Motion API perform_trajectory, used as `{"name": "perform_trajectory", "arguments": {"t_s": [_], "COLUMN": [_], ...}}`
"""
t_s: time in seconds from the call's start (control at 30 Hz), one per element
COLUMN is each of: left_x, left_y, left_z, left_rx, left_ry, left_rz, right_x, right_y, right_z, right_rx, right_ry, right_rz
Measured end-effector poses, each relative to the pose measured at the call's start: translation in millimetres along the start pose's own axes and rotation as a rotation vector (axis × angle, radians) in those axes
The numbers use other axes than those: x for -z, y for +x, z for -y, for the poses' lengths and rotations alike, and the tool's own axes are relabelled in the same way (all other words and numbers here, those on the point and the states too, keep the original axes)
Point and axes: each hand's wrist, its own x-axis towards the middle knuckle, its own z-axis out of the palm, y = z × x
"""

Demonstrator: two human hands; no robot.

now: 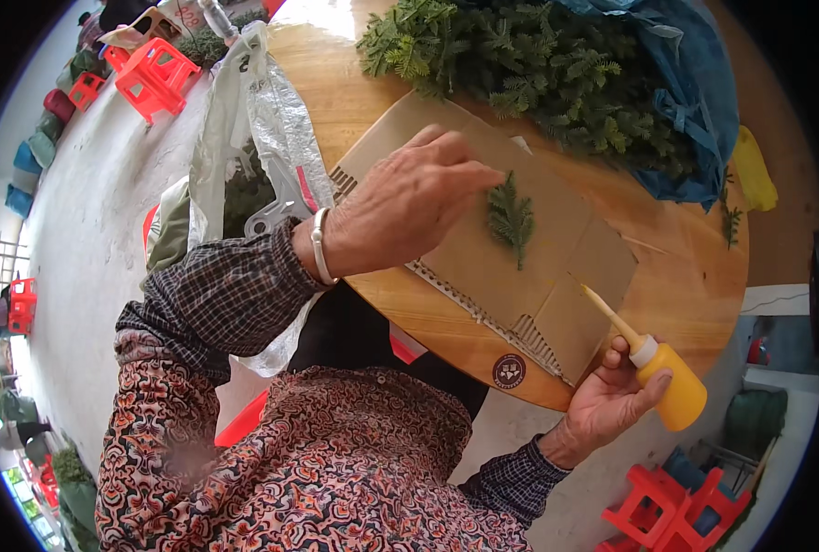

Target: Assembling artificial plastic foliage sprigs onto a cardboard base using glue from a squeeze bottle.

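My right hand [607, 396] grips a yellow squeeze bottle [676, 386] beside the table's near right edge. Its long tapered nozzle points up and left over the brown cardboard [566, 230]. On that cardboard lies a small green fir sprig [511, 213], its stem end toward me. My left hand [396, 202] hovers over the cardboard's left part, fingers curled together and one fingertip reaching the sprig's far tip. Whether the fingers touch the sprig, or pinch something tiny, is hidden by the hand.
A heap of fir branches [557, 101] lies at the back of the round wooden table [695, 276], partly in a blue plastic bag [709, 101]. A yellow item [756, 170] is at the right edge. Clear plastic sheeting [285, 110] hangs at left. Red stools [156, 78] stand on the floor.
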Motion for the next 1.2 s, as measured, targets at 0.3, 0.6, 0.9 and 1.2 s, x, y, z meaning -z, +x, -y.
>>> {"name": "perform_trajectory", "arguments": {"t_s": [0.3,0.6,0.9,1.2], "left_x": [-13,-13,-33,-39], "left_y": [-12,-41,-64,-66], "left_z": [-8,-22,-41,-36], "left_rx": [-0.162,-0.127,-0.001,-0.017], "left_ry": [0.106,0.067,-0.037,-0.007], "left_rz": [0.032,-0.206,-0.120,-0.146], "right_x": [4,-10,-34,-40], "right_y": [-4,5,-8,-11], "right_z": [-6,-2,-22,-30], "right_rx": [0.003,-0.028,-0.125,-0.175], "right_ry": [0.023,0.025,0.115,-0.045], "right_rz": [-0.011,0.074,0.259,0.259]}}
